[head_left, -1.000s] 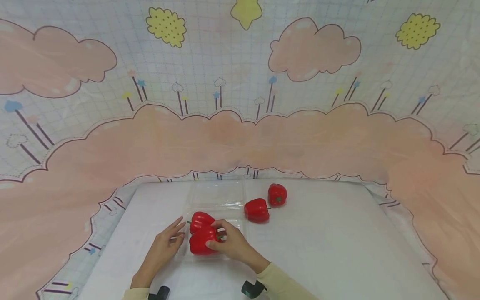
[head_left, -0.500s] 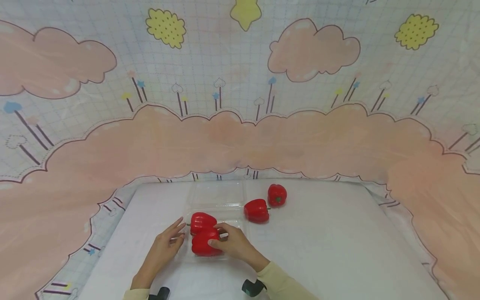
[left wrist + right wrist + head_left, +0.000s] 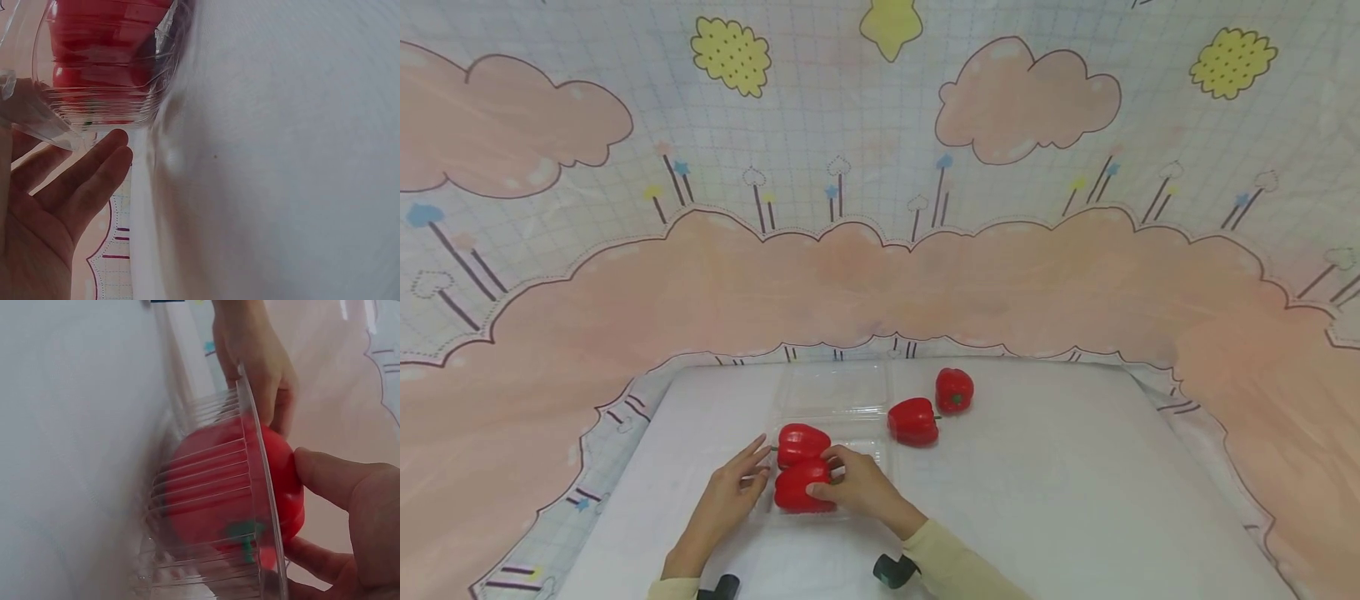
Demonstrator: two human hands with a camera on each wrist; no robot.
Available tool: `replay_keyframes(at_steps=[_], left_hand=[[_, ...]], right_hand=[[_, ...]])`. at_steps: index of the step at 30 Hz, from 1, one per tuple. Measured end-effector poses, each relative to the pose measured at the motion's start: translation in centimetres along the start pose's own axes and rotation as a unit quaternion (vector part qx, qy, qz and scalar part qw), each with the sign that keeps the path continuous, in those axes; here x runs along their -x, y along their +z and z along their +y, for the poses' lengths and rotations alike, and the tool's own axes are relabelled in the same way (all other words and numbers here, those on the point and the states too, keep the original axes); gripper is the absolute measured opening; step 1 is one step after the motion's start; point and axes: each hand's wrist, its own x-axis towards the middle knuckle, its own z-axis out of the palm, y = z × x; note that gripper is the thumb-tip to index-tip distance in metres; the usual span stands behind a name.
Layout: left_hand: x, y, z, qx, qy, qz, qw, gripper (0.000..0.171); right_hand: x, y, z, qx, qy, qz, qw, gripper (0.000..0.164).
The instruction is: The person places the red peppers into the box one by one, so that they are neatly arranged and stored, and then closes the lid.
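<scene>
A clear plastic clamshell box (image 3: 867, 450) lies with its lid (image 3: 835, 390) folded back, away from me. Two red bell peppers are in its base: the far one (image 3: 802, 444) has its stem pointing left, and the near one (image 3: 801, 487) lies on its side against it. My right hand (image 3: 868, 487) holds the near bell pepper by its right end, thumb in front and fingers behind. In the right wrist view, its green stem (image 3: 247, 534) shows through the ribbed wall. My left hand (image 3: 733, 487) stays at the box's left side, fingers extended, fingertips by the wall.
Two more red bell peppers, one (image 3: 913, 422) just right of the box and another (image 3: 954, 391) farther back, lie on the white table (image 3: 1075, 483). A cloud-patterned cloth (image 3: 880, 283) hangs behind the table.
The near bell pepper has been turned and shifted slightly left in the box, with my right hand moving along. The far bell pepper has nudged slightly. My left hand has kept its place.
</scene>
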Motion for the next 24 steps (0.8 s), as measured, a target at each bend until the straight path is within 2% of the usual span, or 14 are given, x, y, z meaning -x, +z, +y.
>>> replay_keyframes(at_steps=[8,17,24], left_hand=[[0.0,0.1,-0.1,-0.002,0.002,0.001,1.0,0.045],[-0.1,0.0,0.0,-0.001,-0.003,0.0,1.0,0.044],[-0.2,0.0,0.1,0.002,-0.006,0.0,1.0,0.044]], right_hand=[[-0.3,0.0,0.4,0.005,0.012,-0.007,1.0,0.048],[-0.2,-0.4,0.5,0.002,0.022,-0.025,0.999,0.054],[0.5,-1.2,-0.1,0.019,0.023,-0.007,1.0,0.058]])
